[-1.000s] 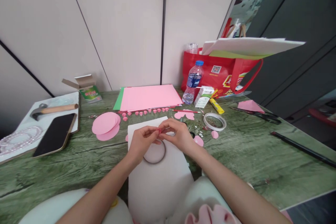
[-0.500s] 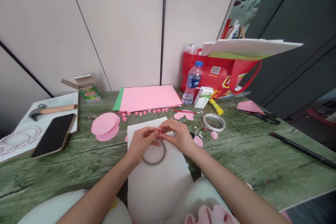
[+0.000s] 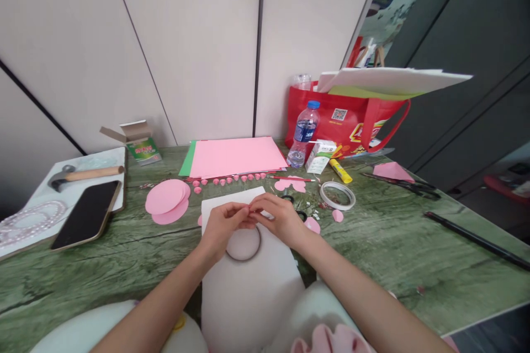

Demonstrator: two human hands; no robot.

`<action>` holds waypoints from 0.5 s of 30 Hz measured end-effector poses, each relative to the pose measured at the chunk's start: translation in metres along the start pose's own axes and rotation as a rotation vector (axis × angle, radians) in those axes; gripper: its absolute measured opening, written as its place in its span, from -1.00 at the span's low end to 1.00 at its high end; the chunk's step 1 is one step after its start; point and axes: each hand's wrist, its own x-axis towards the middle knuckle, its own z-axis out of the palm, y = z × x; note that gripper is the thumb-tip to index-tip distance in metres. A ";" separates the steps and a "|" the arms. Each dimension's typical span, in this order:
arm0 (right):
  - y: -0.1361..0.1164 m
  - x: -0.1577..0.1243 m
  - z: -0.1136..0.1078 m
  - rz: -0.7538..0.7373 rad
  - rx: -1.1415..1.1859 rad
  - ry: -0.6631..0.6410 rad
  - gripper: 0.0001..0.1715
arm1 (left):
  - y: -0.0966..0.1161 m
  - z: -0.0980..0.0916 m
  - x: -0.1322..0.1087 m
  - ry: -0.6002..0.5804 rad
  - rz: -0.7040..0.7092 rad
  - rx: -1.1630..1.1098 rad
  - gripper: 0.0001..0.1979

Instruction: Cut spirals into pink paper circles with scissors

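Over a white sheet (image 3: 252, 298), my left hand (image 3: 226, 225) and my right hand (image 3: 282, 219) meet fingertip to fingertip. Both are closed in a pinch on one small pink paper piece (image 3: 250, 210), mostly hidden by the fingers. A thin dark ring (image 3: 243, 260) lies on the sheet just below the hands. Beyond the sheet runs a row of several small pink paper rolls (image 3: 222, 181). Pink paper circles (image 3: 165, 197) lie in a stack to the left of my left hand. Scissors with black handles (image 3: 302, 215) are partly covered by my right hand.
Pink paper sheets (image 3: 236, 157) lie at the back. A water bottle (image 3: 304, 132), a small white box (image 3: 321, 156), a glue stick (image 3: 340, 171) and a tape roll (image 3: 351, 198) are on the right. A phone (image 3: 86, 215) and a hammer (image 3: 91, 174) are left.
The pink paper piece between my fingertips shows less now, as the fingers have closed over it. My right fingers have shifted slightly. The view has tilted a little upward.
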 end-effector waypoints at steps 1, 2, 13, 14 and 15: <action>-0.001 0.000 -0.001 -0.010 -0.022 -0.013 -0.88 | 0.001 0.000 0.000 -0.009 -0.002 0.000 -0.77; -0.001 -0.001 -0.001 -0.018 -0.045 -0.026 -0.86 | 0.001 0.000 0.000 -0.019 -0.001 0.003 -0.76; 0.086 0.042 -0.036 0.341 -0.340 0.067 -0.77 | -0.009 -0.008 0.008 0.021 0.258 0.473 -0.78; 0.098 0.046 -0.037 0.383 -0.362 0.049 -0.77 | -0.011 -0.009 0.009 0.019 0.278 0.506 -0.80; 0.108 0.049 -0.037 0.418 -0.377 0.022 -0.73 | -0.013 -0.010 0.009 0.016 0.299 0.536 -0.82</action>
